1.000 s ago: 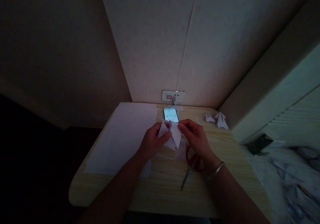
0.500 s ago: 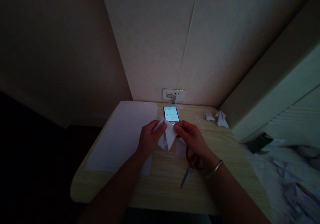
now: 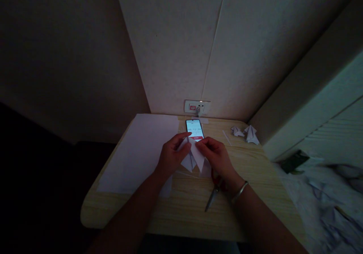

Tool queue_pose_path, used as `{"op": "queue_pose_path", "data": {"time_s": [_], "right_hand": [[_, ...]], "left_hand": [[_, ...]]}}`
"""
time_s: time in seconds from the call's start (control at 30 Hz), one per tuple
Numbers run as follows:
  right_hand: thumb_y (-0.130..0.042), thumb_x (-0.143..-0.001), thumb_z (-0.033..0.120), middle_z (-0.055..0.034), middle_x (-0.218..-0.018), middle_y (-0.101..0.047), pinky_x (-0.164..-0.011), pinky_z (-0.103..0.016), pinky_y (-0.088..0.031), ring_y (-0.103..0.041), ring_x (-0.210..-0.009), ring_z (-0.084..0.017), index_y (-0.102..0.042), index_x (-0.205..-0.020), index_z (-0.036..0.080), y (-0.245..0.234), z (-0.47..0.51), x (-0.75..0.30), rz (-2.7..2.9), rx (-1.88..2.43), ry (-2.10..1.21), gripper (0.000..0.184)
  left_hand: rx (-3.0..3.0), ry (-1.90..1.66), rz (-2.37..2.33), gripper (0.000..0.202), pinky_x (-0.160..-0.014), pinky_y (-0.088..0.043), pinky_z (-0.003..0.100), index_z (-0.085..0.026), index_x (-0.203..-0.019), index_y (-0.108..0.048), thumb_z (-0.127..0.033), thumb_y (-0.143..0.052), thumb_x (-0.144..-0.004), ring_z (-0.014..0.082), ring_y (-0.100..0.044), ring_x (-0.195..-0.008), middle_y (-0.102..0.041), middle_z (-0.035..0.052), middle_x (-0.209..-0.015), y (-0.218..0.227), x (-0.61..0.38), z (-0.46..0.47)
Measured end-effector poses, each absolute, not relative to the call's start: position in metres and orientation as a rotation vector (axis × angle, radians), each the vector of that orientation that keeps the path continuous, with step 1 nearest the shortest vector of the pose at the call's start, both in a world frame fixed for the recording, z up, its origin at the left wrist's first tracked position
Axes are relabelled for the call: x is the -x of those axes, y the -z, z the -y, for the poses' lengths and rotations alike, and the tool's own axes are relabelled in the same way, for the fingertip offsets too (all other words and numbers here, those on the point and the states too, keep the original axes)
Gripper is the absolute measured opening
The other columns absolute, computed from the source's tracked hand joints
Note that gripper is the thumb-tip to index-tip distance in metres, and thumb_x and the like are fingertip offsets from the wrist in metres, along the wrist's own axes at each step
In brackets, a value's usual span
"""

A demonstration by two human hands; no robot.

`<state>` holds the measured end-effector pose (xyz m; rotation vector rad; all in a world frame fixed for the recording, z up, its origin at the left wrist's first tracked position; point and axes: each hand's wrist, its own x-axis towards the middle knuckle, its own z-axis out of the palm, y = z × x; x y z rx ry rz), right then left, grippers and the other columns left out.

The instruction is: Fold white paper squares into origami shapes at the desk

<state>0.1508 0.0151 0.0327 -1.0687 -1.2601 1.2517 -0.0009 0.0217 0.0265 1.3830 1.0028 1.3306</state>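
Note:
A small piece of folded white paper (image 3: 200, 157) is held between my two hands over the middle of the table, its pointed flaps hanging down. My left hand (image 3: 172, 152) pinches its left side, the index finger stretched along the top. At the upper right edge, my right hand (image 3: 215, 154) grips it between thumb and fingers. Just beyond the paper lies a phone (image 3: 194, 126) with a lit timer screen, partly hidden by the paper. Red-handled scissors (image 3: 212, 195) rest beneath my right wrist, blades toward me; the wrist covers part of the handles.
Large white sheets (image 3: 136, 152) cover the left of the wooden table (image 3: 187, 216). Two folded paper figures (image 3: 251, 134) stand at the back right, near a thin paper strip (image 3: 227, 137). A wall socket (image 3: 197, 107) with a plug sits behind the phone.
The folded paper has turned, and its flaps now spread wider, the right one swung to the right. My left index finger has extended over the top. Scissors and phone stay put.

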Motion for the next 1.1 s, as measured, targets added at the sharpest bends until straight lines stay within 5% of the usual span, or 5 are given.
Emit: {"op": "queue_pose_path", "data": {"time_s": [0.17,0.77,1.1], "right_hand": [[-0.067,-0.072,0.038,0.0009,-0.064,-0.060,-0.053,-0.025,-0.040,-0.050,-0.057,-0.012,-0.063,-0.070,0.019,-0.0295,-0.0130,-0.1482,1.290,1.068,-1.234,0.019],[-0.070,-0.070,0.036,-0.0012,-0.081,-0.065,-0.058,-0.026,-0.044,-0.056,-0.066,-0.014,-0.064,-0.085,0.021,-0.0269,-0.0147,-0.1449,1.226,1.076,-1.227,0.022],[-0.072,-0.069,0.029,0.0001,-0.079,-0.066,-0.059,-0.025,-0.046,-0.058,-0.065,-0.013,-0.062,-0.096,0.024,-0.0278,-0.0180,-0.1472,1.078,0.993,-1.263,0.029]], "left_hand": [[-1.233,-1.360,-0.947,0.022,-0.068,-0.049,0.025,-0.017,-0.085,-0.060,-0.031,-0.068,-0.071,0.0139,-0.063,-0.075,-0.069,0.0026,-0.083,-0.0275,-0.0008,-0.0212],[-1.032,-1.465,-0.955,0.020,-0.055,-0.043,0.019,-0.018,-0.074,-0.052,-0.024,-0.070,-0.068,0.0093,-0.058,-0.058,-0.065,-0.0026,-0.066,-0.0234,-0.0017,-0.0227],[-1.096,-1.494,-0.987,0.023,-0.066,-0.047,0.024,-0.017,-0.070,-0.050,-0.023,-0.072,-0.065,0.0118,-0.063,-0.068,-0.069,0.0011,-0.076,-0.0240,-0.0033,-0.0226]]}}
